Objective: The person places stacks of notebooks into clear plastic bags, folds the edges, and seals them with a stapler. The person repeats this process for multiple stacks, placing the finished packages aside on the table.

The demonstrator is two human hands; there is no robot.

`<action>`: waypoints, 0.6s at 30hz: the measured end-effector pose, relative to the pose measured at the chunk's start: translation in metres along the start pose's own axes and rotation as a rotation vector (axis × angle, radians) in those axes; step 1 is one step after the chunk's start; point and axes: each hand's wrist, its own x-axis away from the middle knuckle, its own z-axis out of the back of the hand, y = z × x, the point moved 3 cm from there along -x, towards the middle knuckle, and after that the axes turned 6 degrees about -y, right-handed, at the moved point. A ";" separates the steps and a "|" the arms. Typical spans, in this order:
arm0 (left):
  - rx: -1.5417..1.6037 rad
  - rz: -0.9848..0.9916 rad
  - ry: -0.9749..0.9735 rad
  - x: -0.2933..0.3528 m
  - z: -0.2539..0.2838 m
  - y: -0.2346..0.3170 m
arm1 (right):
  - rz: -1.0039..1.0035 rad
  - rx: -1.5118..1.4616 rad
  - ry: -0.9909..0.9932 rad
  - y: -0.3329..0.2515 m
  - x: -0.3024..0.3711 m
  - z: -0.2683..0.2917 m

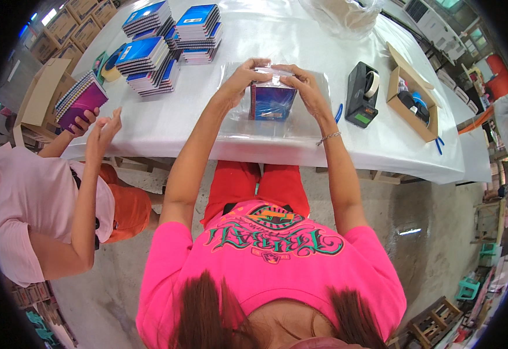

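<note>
A small blue, dark-covered bundle, likely notebooks, stands on the table in front of me inside clear plastic. At the bundle's far top edge, my left hand grips the plastic, with fingertips bent over it. My right hand pinches the same plastic at the top right corner, its thumb resting along the top. Both hands are close together. The plastic spreads flat on both sides of the bundle and reflects light, so its folds are hard to make out.
Stacks of blue spiral notebooks stand at the far left. A co-worker on the left holds purple spiral notebooks. To the right are a black tape dispenser, a blue pen-like item and an open cardboard box. Plastic bags lie farther back.
</note>
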 end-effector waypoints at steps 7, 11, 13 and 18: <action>0.271 -0.135 0.028 0.002 -0.017 -0.013 | 0.097 0.035 0.149 0.016 0.001 0.001; 0.238 -0.183 0.079 0.002 -0.009 -0.017 | 0.062 0.080 0.118 0.004 0.001 -0.006; 0.233 -0.186 0.102 0.003 -0.006 -0.017 | -0.003 0.078 0.067 -0.003 0.003 -0.006; 0.180 -0.147 0.045 -0.004 -0.010 -0.021 | -0.014 0.437 0.029 0.010 0.016 0.013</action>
